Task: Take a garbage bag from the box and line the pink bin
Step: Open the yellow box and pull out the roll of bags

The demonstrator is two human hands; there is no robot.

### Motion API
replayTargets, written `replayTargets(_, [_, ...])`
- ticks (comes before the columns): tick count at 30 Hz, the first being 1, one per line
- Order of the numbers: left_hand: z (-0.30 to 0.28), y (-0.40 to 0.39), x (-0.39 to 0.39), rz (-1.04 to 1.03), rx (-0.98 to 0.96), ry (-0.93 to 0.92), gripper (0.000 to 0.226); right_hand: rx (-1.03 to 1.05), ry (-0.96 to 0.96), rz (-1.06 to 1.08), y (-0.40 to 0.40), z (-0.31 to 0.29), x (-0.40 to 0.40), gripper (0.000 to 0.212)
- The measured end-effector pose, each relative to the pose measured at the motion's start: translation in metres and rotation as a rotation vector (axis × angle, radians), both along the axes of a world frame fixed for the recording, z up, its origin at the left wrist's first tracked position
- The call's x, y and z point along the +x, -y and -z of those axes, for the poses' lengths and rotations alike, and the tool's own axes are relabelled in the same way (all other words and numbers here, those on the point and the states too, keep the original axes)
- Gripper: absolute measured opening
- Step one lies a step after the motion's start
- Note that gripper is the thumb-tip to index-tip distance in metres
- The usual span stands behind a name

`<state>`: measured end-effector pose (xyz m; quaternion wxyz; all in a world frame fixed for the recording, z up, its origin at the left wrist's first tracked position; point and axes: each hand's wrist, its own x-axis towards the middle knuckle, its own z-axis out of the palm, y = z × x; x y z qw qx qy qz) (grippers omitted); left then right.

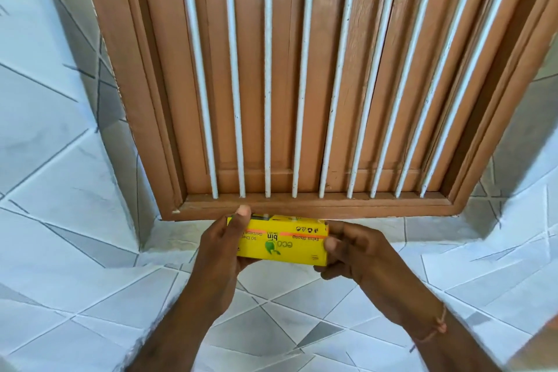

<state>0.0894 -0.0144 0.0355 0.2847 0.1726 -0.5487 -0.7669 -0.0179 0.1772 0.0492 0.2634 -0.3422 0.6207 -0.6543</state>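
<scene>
Hands meet at the middle of the head view, both wrapped around a yellow box (282, 240) of garbage bags held level above the tiled floor (90, 266); the left hand (225, 246) clasps the left end, its thumb (241, 214) laid over the top far corner, while the right hand (351, 251) closes on the right end, thumb (332, 243) pressed to the near face and fingers curled underneath; so neither hand is spread wide, each being narrowed onto the carton. Print on the near face reads upside down, so the box appears turned with its top toward the person, probably to bring an opening flap within reach of the left thumb; whether a flap is already lifted I cannot tell, though a dark patch shows by that thumb. No bag is out, so the task seems at its first step. Beyond the box, far and upward, stands a brown wooden door (302, 69) fronted by white bars (268, 100), its frame almost touching the box's far edge in the picture. A thin cord bracelet (439, 328) circles the right wrist. The pink bin is nowhere in view; only a blurred pale-orange edge shows at the near right corner, and what it is I cannot say.
</scene>
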Motion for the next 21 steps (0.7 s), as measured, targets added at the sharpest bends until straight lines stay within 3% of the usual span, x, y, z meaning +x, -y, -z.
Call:
replayTargets(10, [-0.018,-0.024,-0.023,-0.185,-0.090,0.004,0.045,0.055,-0.177,0.026,-0.014,-0.022,-0.025,0.037])
replayTargets(17, [-0.025,-0.038,-0.033,-0.265,-0.168,0.060,0.065,0.096,-0.336,0.054,-0.017,-0.023,-0.036,0.056])
replayTargets(21, [-0.030,-0.037,-0.035,-0.323,-0.190,0.080,0.051,0.075,-0.320,-0.003,-0.019,-0.028,-0.038,0.055])
